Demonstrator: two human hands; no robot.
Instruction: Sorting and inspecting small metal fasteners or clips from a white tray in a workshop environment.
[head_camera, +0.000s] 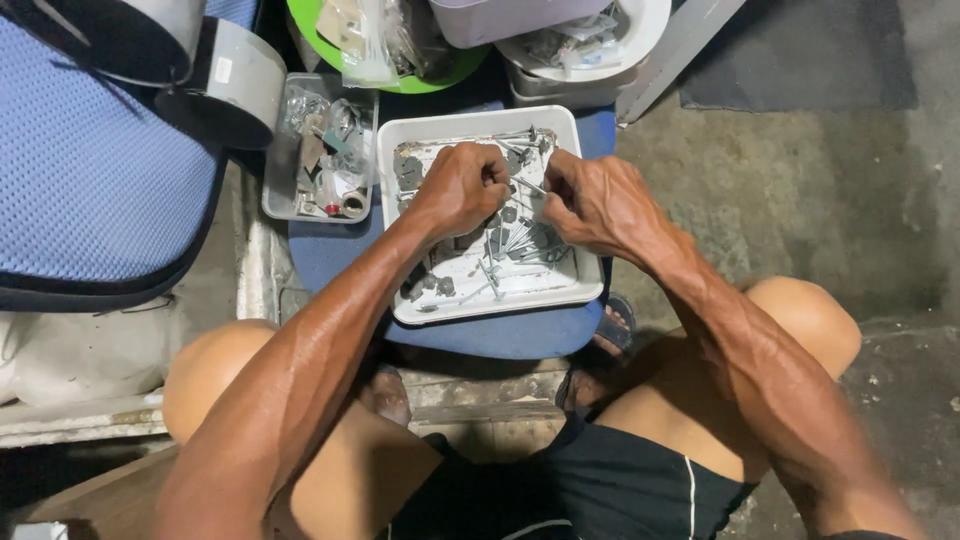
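A white square tray (585, 290) sits on a blue stool in front of my knees. It holds several grey nails, screws and small metal pieces (520, 245). My left hand (460, 185) hovers over the tray's upper middle with its fingers curled in. My right hand (595, 200) is just to the right of it, pinching a thin metal nail (530, 187) that points toward the left hand. Whether the left hand also grips the nail is hidden by its fingers.
A clear plastic box (320, 150) of small hardware lies left of the tray. A green bowl (400, 60) and a white tub (590, 50) with bagged parts stand behind. A blue padded seat (90, 170) fills the left, with concrete floor (800, 200) to the right.
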